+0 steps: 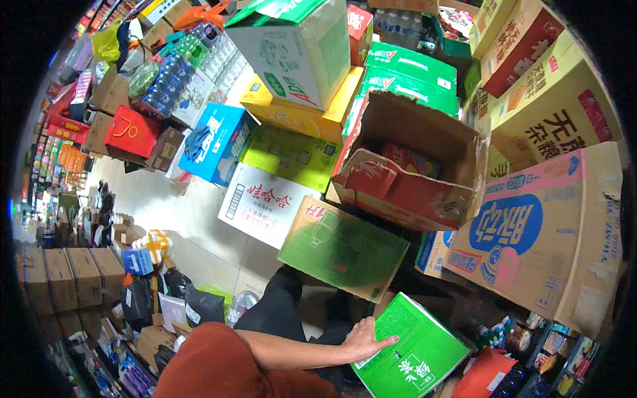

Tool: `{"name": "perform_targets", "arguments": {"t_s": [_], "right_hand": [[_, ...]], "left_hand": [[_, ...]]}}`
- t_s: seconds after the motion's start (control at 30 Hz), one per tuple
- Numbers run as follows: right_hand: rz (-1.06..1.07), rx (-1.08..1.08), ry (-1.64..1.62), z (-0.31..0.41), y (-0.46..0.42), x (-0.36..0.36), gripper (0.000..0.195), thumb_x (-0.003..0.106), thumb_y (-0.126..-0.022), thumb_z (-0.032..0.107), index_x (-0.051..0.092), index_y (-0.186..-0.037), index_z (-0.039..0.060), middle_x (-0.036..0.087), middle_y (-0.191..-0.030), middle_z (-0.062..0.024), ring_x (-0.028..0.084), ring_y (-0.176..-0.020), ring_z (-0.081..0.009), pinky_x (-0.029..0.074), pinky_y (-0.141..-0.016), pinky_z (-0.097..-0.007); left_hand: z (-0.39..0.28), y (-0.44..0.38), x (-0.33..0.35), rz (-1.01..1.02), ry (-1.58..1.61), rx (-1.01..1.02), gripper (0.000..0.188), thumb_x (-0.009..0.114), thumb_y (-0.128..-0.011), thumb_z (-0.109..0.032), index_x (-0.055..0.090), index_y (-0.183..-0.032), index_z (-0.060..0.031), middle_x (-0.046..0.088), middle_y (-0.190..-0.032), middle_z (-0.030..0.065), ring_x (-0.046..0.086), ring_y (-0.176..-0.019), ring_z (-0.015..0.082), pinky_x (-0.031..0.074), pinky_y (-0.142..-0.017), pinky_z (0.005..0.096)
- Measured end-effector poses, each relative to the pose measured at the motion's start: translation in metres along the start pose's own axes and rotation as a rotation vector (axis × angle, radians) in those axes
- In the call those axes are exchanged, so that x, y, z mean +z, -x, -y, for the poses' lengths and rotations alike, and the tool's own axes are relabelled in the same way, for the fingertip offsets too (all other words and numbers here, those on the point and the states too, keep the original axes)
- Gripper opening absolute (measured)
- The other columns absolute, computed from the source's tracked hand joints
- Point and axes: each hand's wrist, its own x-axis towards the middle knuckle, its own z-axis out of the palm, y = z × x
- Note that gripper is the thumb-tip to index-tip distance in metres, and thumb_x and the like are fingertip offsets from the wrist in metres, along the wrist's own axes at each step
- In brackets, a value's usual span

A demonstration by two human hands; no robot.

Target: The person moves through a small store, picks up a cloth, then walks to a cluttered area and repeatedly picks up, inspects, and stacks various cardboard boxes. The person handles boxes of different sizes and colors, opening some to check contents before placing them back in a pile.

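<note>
My left hand grips the edge of a bright green carton printed with white characters, thumb on its face. The carton is tilted in front of my body at the lower right. A small skin-toned patch at its bottom edge may be my right hand, mostly hidden. Just beyond lies a green-and-brown carton with a bottle drawing, above my dark-trousered legs. Past it stands an open red-and-brown carton with torn flaps and red packages inside. A white carton adjoins the green-and-brown one.
A large tan carton and tall pale-yellow cartons crowd the right. Stacked beyond are a yellow carton and a white-and-green one. Tiled floor shows left, beside parcels and a row of brown cartons. Shelved goods line the lower right.
</note>
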Motion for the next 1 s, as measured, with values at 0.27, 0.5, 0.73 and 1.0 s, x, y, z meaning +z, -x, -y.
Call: {"name": "perform_targets", "arguments": {"t_s": [0.27, 0.5, 0.73, 1.0], "right_hand": [[-0.052, -0.033, -0.112, 0.003, 0.125, 0.069, 0.064, 0.041, -0.09, 0.051, 0.035, -0.134, 0.0046, 0.042, -0.131, -0.0145, 0.046, -0.113, -0.0279, 0.037, -0.094, -0.0371], [-0.073, -0.089, -0.163, -0.01, 0.254, 0.18, 0.064, 0.04, -0.09, 0.052, 0.036, -0.134, 0.0053, 0.042, -0.131, -0.0137, 0.047, -0.112, -0.0273, 0.038, -0.093, -0.0366], [-0.056, -0.11, -0.219, -0.023, 0.352, 0.313, 0.064, 0.039, -0.09, 0.053, 0.036, -0.133, 0.0061, 0.043, -0.13, -0.0129, 0.047, -0.111, -0.0268, 0.038, -0.093, -0.0362], [0.024, -0.046, -0.203, -0.031, 0.371, 0.436, 0.062, 0.04, -0.09, 0.053, 0.041, -0.13, 0.0062, 0.048, -0.124, -0.0094, 0.049, -0.107, -0.024, 0.04, -0.09, -0.0341]], "left_hand": [[-0.035, 0.06, -0.128, 0.11, -0.158, 0.242, 0.076, 0.059, -0.073, -0.06, 0.043, -0.103, 0.008, 0.048, -0.099, 0.0241, 0.048, -0.099, 0.038, 0.039, -0.086, 0.0449], [-0.043, 0.099, -0.274, 0.093, -0.155, 0.584, 0.073, 0.061, -0.073, -0.055, 0.042, -0.101, 0.0098, 0.048, -0.102, 0.0266, 0.047, -0.102, 0.0403, 0.039, -0.089, 0.0443], [-0.02, 0.122, -0.453, 0.081, -0.249, 0.534, 0.072, 0.059, -0.074, -0.058, 0.047, -0.096, 0.0094, 0.053, -0.095, 0.0264, 0.054, -0.091, 0.0374, 0.042, -0.081, 0.0451], [0.079, 0.114, -0.595, -0.206, -0.254, 0.286, 0.063, 0.055, -0.077, -0.057, 0.053, -0.099, 0.0013, 0.058, -0.094, 0.0223, 0.057, -0.09, 0.0372, 0.044, -0.079, 0.0454]]}}
